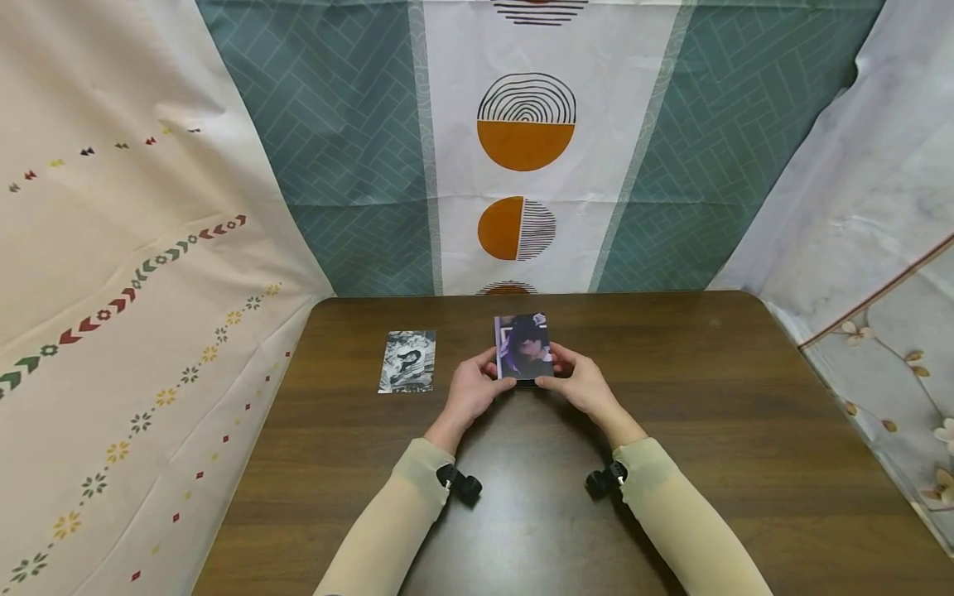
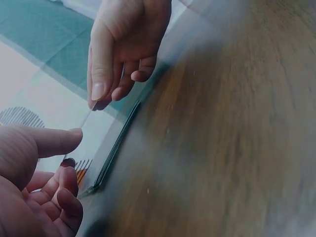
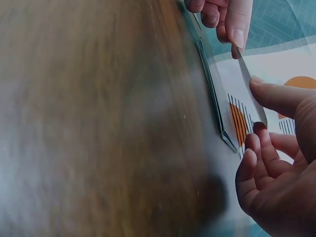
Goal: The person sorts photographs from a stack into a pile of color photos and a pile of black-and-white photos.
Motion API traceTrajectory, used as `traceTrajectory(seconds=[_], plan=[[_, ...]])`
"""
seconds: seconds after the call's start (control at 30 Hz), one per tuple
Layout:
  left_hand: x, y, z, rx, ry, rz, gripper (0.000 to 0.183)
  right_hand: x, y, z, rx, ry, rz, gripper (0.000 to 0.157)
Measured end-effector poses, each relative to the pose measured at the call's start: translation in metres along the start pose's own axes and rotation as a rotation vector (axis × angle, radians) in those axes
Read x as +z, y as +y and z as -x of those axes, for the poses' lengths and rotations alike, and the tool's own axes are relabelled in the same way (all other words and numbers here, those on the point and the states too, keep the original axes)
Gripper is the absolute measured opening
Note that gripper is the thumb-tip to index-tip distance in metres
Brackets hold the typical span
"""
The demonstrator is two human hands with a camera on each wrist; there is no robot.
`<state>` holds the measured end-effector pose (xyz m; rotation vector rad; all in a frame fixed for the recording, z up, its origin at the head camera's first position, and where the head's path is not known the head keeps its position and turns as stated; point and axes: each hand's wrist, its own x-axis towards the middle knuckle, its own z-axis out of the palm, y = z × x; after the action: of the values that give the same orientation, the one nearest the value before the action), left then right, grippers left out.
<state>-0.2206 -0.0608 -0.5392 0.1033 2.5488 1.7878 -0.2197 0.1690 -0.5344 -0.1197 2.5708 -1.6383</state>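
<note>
A purple-toned photo print (image 1: 524, 348) is raised off the table near its far edge. My left hand (image 1: 474, 385) pinches its left side between thumb and fingers, and my right hand (image 1: 585, 385) does the same at the right. Seen nearly edge-on in the left wrist view, the print is a thin line between both thumbs. Beneath it lies a thin, flat, dark-edged thing (image 2: 116, 148) on the tabletop; its kind cannot be told. In the right wrist view that dark-edged thing (image 3: 212, 94) is apart from the print (image 3: 251, 89).
On the brown wooden table (image 1: 671, 497), a black-and-white photo print (image 1: 407, 362) lies flat to the left of my hands. A patterned cloth (image 1: 514, 149) hangs behind the far edge. More cloths hang along the left (image 1: 149, 331) and right (image 1: 857, 207).
</note>
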Motion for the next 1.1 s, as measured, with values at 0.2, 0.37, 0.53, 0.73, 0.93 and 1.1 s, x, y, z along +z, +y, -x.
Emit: traceTrajectory(seconds=[0.2,0.37,0.53,0.73,0.93,1.1], plan=[[0.01,0.011,-0.001,0.015,-0.015,0.004,0.074,-0.014,0.003,0.003,0.001,0.012,0.018,0.081],[0.024,0.019,-0.003,0.033,-0.029,0.008,0.069,-0.03,0.008,0.007,0.013,0.069,0.011,0.064],[0.04,0.025,-0.005,0.045,-0.042,0.047,0.065,-0.046,0.013,0.01,0.038,0.127,-0.013,0.053],[0.059,0.033,-0.002,0.05,-0.048,0.053,0.051,-0.064,0.019,0.015,0.069,0.151,0.002,0.051],[0.077,0.039,-0.002,0.041,-0.043,0.027,0.043,-0.08,0.025,0.021,0.096,0.158,-0.007,0.048],[0.092,0.042,-0.004,0.046,-0.018,-0.048,0.035,-0.095,0.029,0.024,0.121,0.154,0.005,0.049]])
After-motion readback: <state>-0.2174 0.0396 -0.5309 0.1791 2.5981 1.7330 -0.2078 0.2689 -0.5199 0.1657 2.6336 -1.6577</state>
